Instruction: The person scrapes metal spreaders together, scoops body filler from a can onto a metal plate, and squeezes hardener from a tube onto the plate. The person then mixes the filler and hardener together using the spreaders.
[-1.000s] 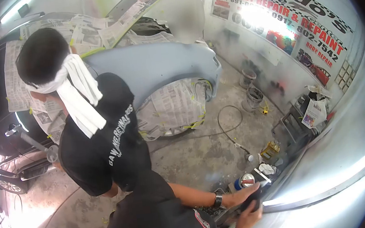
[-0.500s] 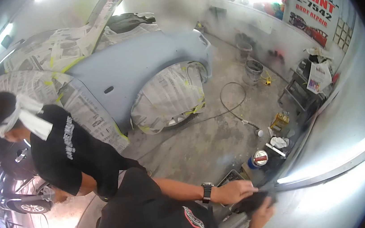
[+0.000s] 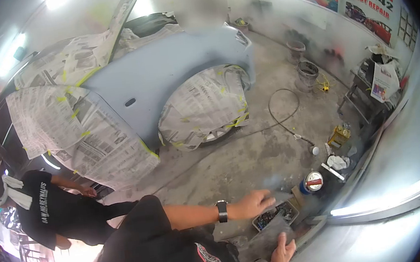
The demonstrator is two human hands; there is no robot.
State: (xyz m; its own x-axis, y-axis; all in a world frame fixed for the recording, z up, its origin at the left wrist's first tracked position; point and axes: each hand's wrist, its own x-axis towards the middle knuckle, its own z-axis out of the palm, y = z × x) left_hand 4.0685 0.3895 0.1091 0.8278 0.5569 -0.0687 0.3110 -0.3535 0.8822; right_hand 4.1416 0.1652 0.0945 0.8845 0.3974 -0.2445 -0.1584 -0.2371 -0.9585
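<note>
Grey and half see-through, a thin, blurred sheet lies between the two bare hands at the lower centre right of the frame, its material and long axis lost in motion blur. It spreads up and left from the fingertips of the right hand, which looks nearer to it than the left hand. The right hand comes in from the bottom edge, thumb and fingers held a little apart against the sheet's lower edge; whether they pinch it or only touch it I cannot tell. Above and to the left, the left hand, with a black-strapped watch at its wrist, reaches rightward, palm down, fingers loosely extended and slightly bent. A grey streak shows at those blurred fingertips, so I cannot tell whether they hold anything. Beyond the sheet, partly covered by it, sits a pale, shallow rectangular tray of small mixed pieces, just below and right of the left fingertips. Near the tray's upper right stands a blue round can with a pale lid.
</note>
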